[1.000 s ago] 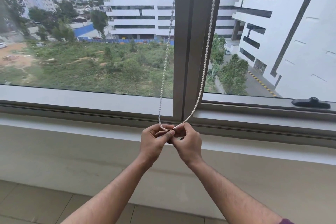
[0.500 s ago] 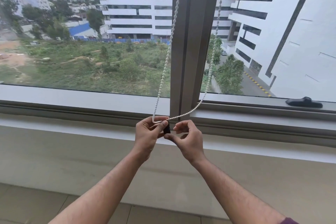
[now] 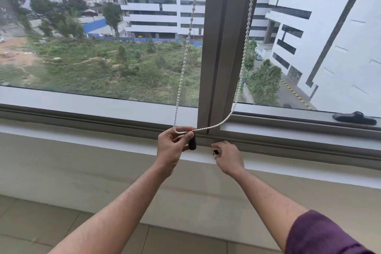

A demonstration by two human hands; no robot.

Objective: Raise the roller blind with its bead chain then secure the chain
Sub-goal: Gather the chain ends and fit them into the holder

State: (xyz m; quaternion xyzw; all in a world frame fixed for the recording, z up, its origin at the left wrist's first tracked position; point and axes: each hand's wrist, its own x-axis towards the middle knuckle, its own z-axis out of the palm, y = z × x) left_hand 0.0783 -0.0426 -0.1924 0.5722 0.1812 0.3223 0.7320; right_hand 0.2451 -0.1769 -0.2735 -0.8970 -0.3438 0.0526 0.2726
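Note:
The white bead chain hangs in a loop in front of the grey window mullion. My left hand pinches the bottom of the loop just above the sill. A small black cylindrical piece hangs from the chain at my left thumb. My right hand is lower and to the right, off the chain, with its fingers loosely curled. A tiny dark bit shows at its fingertips; whether the hand holds it is unclear. The blind itself is out of view above.
The grey window frame and white sill ledge run across in front of me, with a beige wall below. A black window handle lies on the right-hand frame. Tiled floor shows at the bottom.
My right hand has let go of the chain and moved down and right. My left hand still holds the loop bottom, and the black piece now hangs uncovered beside it.

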